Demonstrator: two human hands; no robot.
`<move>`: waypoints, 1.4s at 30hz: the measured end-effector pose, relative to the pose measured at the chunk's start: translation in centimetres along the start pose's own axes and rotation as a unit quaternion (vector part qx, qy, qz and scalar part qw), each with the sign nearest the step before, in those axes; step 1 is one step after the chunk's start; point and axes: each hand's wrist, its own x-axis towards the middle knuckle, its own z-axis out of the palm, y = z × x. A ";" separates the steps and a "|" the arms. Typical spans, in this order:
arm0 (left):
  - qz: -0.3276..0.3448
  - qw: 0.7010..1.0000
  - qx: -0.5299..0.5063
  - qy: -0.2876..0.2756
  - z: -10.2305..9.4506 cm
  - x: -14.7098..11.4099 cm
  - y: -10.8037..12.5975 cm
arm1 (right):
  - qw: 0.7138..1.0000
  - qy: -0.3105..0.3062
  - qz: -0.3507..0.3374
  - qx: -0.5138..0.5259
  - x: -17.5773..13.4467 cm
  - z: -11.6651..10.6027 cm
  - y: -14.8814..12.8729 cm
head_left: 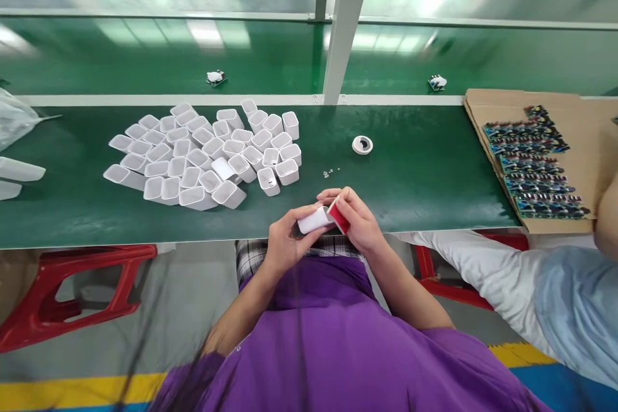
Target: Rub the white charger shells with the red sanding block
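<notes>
Close to the table's front edge, my left hand [288,236] is closed around a white plastic housing [313,221], which lies tilted between thumb and fingers. My right hand [358,222] pinches a small flat red piece with a pale edge [338,215] against the housing's right end. Whether the red piece touches the housing inside or only at its rim, I cannot tell. Ahead and to the left stands a cluster of similar white open-topped housings [193,158]. Several tiny clear bits [329,173] lie on the green table just beyond my hands.
A white roll of tape or ring [362,145] lies ahead to the right. Circuit boards [535,170] sit in rows on cardboard [579,141] at the right, near another person [574,296]. A grey post [342,32] rises behind the table [425,193]. Red stools [91,270] stand below.
</notes>
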 end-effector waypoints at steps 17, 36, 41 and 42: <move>0.171 0.983 -0.059 0.037 0.0 0.3 -1.1 | 0.992 -0.015 0.085 0.097 0.4 -0.2 -1.0; 0.019 0.963 -0.266 0.033 -1.3 0.5 -1.0 | 0.991 0.083 0.051 0.097 1.4 0.3 -0.3; -0.055 0.946 -0.295 0.126 -4.0 -0.4 -0.6 | 0.995 0.074 0.029 0.060 0.9 0.2 -0.4; -0.059 0.944 -0.284 0.157 -5.2 -0.5 -0.6 | 0.997 0.069 0.020 0.039 0.7 0.3 -0.4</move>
